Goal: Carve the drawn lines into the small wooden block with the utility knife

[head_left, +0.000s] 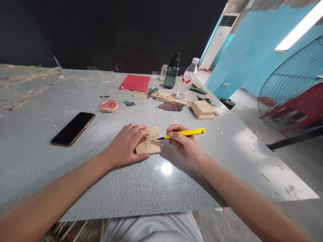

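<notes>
A small wood block point(149, 142) lies flat on the grey table point(75, 161), pinned under the left hand point(126, 145); fingers spread over its left part, thumb along the near edge. A yellow knife point(185, 133) is clamped in the right hand point(185, 146), tip at the block's right edge. A phone point(73, 128) lies well left.

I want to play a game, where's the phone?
Head view: the phone lies flat on the grey table, left of the left hand, near the round pink disc.
</notes>
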